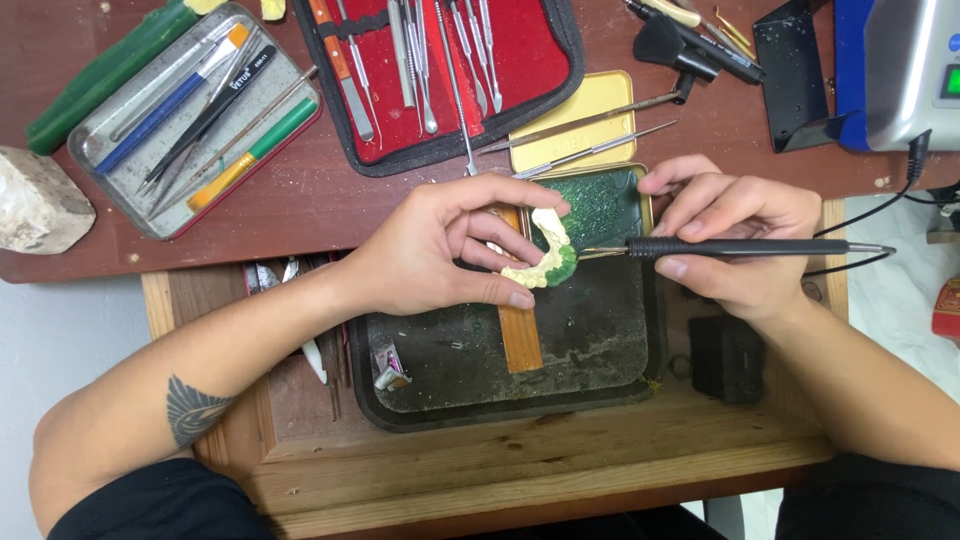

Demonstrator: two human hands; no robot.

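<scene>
At frame centre, the left hand [445, 250] is closed around a cream dental cast [545, 255] with green wax, held over the dark tray [600, 340], while the right hand [735, 235] pinches a black corded pen tool [730, 247], tip touching the cast.

Two hands [440, 250] [735, 235]; one dental cast [548, 255]; one corded pen tool [740, 247]; two trays [120, 190] [610, 390].
</scene>
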